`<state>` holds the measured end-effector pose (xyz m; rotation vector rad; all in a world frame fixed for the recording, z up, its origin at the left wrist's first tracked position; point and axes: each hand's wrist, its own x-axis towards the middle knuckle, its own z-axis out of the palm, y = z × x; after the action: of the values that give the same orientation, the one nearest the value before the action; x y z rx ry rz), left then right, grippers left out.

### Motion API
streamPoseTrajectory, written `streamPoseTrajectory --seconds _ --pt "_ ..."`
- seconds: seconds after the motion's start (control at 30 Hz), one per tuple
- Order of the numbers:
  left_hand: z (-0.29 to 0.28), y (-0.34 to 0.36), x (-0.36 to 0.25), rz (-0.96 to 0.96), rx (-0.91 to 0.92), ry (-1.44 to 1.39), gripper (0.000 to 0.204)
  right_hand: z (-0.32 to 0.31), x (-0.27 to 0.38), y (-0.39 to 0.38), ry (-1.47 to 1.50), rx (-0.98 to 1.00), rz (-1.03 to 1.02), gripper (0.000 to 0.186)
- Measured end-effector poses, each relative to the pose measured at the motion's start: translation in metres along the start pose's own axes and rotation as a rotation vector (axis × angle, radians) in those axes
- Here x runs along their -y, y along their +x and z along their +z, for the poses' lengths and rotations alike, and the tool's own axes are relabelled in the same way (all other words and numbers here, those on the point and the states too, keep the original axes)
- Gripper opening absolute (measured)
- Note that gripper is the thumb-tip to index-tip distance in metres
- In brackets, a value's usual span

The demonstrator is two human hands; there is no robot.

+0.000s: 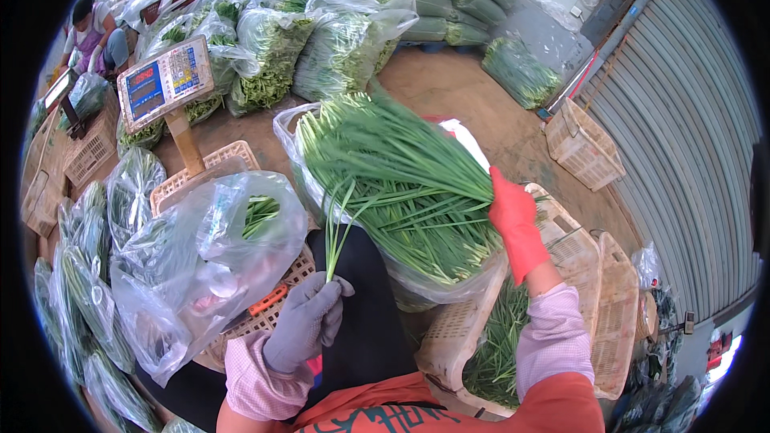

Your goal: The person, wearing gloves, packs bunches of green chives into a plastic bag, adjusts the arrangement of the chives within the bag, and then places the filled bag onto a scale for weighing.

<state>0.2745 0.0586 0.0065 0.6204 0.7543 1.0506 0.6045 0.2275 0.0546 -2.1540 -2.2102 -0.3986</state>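
My right hand, in a red rubber glove, is closed on the leafy end of a large bunch of garlic chives. The bunch's pale ends fan out to the far left, above more chives heaped in a clear plastic bag. In a grey glove, my left hand pinches a few loose chive stalks upright over my dark-clad lap. Left of that hand, a crumpled clear bag with some greens lies on a crate, near an orange-handled tool.
A digital scale stands at the left. Bagged greens lie along the near left; more bags are stacked behind. Plastic crates stand at the right by a corrugated shutter. Another person sits far left.
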Motion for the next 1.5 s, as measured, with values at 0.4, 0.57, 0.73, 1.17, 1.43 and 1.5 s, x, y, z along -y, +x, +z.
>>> streamPoseTrajectory --seconds 0.4,0.57,0.73,1.17,1.43,1.5 --pt "0.006 0.016 0.005 -0.012 0.060 0.018 0.025 0.040 -0.049 -0.066 1.446 0.655 0.394 0.039" --pt "0.031 0.022 0.039 -0.170 0.202 0.179 0.026 0.051 -0.034 -0.108 1.794 0.809 0.645 0.038" --pt "0.059 0.032 0.095 -0.129 0.209 0.680 0.030 0.039 0.036 -0.166 2.061 0.807 0.790 0.038" --pt "0.067 0.006 0.092 0.513 0.470 1.277 0.032 -0.009 0.026 -0.148 2.044 0.497 0.528 0.048" --pt "0.022 -0.029 0.031 0.423 0.236 1.267 0.025 -0.073 -0.041 -0.115 2.708 0.277 -0.170 0.071" --pt "-0.007 -0.047 0.019 0.524 0.086 1.284 0.022 -0.061 -0.025 -0.103 2.727 0.115 -0.122 0.067"
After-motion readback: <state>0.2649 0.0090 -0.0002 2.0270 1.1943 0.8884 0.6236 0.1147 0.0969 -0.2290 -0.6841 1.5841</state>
